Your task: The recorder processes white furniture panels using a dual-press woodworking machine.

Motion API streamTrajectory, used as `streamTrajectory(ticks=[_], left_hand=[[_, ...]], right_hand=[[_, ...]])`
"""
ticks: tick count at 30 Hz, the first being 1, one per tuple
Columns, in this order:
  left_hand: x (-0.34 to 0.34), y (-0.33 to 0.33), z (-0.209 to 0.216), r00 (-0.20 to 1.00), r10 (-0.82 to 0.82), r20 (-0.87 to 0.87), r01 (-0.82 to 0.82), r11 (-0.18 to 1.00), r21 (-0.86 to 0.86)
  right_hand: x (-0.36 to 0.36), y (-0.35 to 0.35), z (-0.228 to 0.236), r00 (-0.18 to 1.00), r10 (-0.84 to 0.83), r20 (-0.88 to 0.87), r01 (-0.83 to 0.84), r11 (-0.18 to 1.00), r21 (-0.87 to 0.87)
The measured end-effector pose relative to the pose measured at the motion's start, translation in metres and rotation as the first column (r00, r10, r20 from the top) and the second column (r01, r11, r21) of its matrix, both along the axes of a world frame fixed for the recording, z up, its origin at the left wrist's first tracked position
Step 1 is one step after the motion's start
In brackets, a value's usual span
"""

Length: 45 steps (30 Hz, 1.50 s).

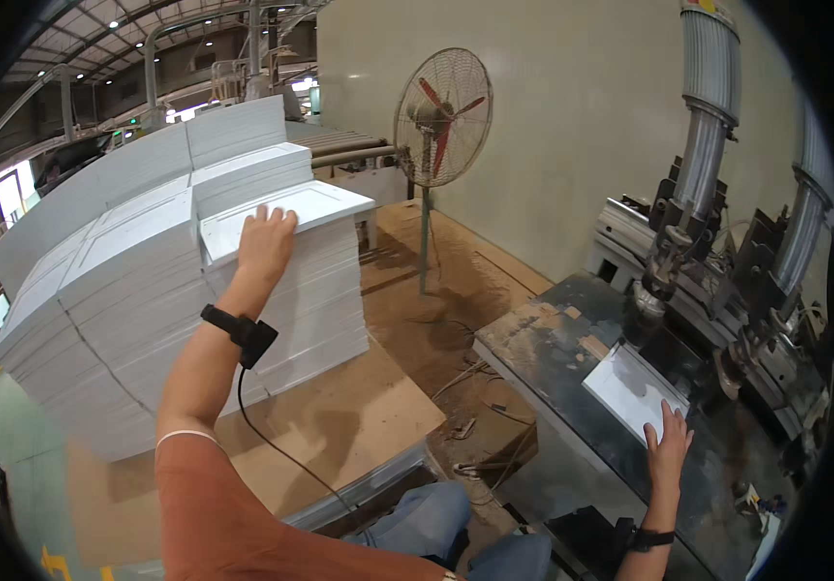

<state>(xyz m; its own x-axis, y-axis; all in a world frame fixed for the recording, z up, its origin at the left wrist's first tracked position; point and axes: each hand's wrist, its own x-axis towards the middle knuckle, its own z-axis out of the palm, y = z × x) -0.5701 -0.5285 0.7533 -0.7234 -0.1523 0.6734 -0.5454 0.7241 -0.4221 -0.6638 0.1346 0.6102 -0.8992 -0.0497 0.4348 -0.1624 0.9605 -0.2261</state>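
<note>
My left hand (267,247) reaches to the top of a tall stack of white panels (291,290). Its fingers lie over the near edge of the top white panel (315,203), which has a recessed border and juts slightly past the stack; the thumb is hidden. On the right, a smaller-looking white panel (627,387) lies on a dark machine table (543,353), below a spindle head (647,300). My right hand (669,443) grips this panel's near end, thumb and fingers apart on it.
A standing fan (443,116) with red blades is near the pale wall (553,126). More white panel stacks (126,223) are at the left on a wooden board (359,426). A second machine head (727,368) stands at right; cables (465,373) trail on the dusty floor.
</note>
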Motion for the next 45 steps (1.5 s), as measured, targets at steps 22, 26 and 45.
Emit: streamTrajectory(ticks=[22, 26, 45], left_hand=[[-0.183, 0.429, -0.151, 0.065, -0.997, -0.048, 0.898, 0.038, 0.439], [-0.216, 0.519, -0.234, 0.132, -0.991, -0.021, 0.775, 0.09, 0.625], [0.046, 0.228, -0.085, 0.169, -0.937, 0.307, 0.961, 0.225, 0.159]], right_hand=[[0.419, 0.121, 0.009, 0.642, -0.748, -0.167, 0.759, 0.588, 0.281], [0.325, 0.063, 0.048, 0.822, -0.532, -0.203, 0.57, 0.767, 0.295], [-0.046, 0.052, -0.076, 0.961, -0.126, 0.247, 0.12, 0.992, 0.042]])
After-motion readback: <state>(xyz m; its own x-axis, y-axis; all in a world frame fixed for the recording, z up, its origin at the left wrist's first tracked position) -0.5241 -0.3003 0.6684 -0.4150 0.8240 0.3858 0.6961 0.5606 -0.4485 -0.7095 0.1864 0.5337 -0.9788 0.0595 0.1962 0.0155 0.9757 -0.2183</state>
